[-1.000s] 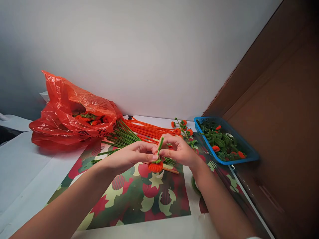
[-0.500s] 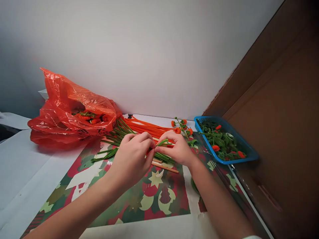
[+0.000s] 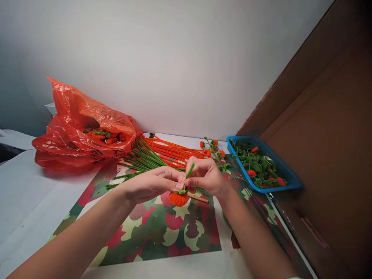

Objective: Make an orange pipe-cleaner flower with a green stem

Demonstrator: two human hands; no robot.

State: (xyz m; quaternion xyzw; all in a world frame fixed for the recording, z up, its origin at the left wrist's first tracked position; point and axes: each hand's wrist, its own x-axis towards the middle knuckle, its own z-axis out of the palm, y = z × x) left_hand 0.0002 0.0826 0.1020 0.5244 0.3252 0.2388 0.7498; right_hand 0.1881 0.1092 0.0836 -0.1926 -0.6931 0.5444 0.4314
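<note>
Between my two hands is a small orange pipe-cleaner flower (image 3: 178, 198) with a green base and a green stem pointing up. My left hand (image 3: 158, 184) pinches its green base, and the orange head hangs below the fingertips. With thumb and forefinger, my right hand (image 3: 207, 176) grips the green stem (image 3: 190, 170) just above the base. Behind the hands lie loose green pipe cleaners (image 3: 145, 157) and orange pipe cleaners (image 3: 171, 147). A wooden stick (image 3: 198, 198) lies partly hidden beneath my right hand.
A red plastic bag (image 3: 84, 131) with orange flowers inside stands at the left. At the right, a blue basket (image 3: 293, 182) holds green leaves and orange pieces. A flower sprig (image 3: 214, 149) lies beside it. Patterned paper (image 3: 162, 236) covers part of the table.
My left hand has turned and lowered, so the orange flower head now shows below the fingers. The green stem has swung to point more upright. My right hand has shifted slightly.
</note>
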